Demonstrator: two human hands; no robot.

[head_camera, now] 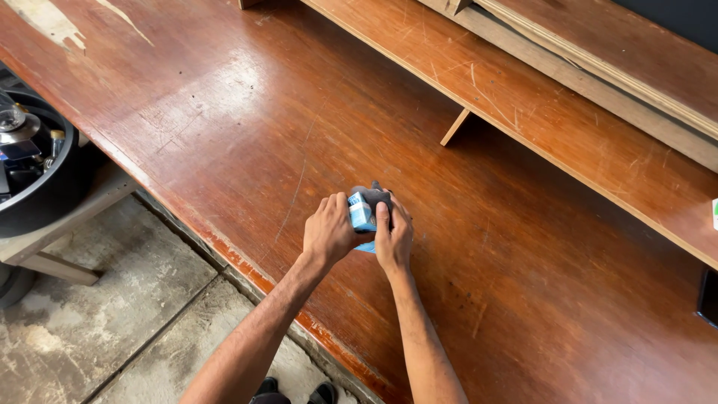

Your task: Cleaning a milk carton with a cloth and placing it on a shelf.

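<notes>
I see my left hand [327,233] and right hand [394,238] pinching a small blue carton [360,212] against a dark grey object [372,196], steadied near the wooden tabletop's [224,135] front edge.

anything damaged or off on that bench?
Yes: the wooden benchtop has varnish worn off in pale patches at the far left corner and along its near edge, plus scratches. Both hands, left and right, hold a small blue-and-grey object.
</notes>
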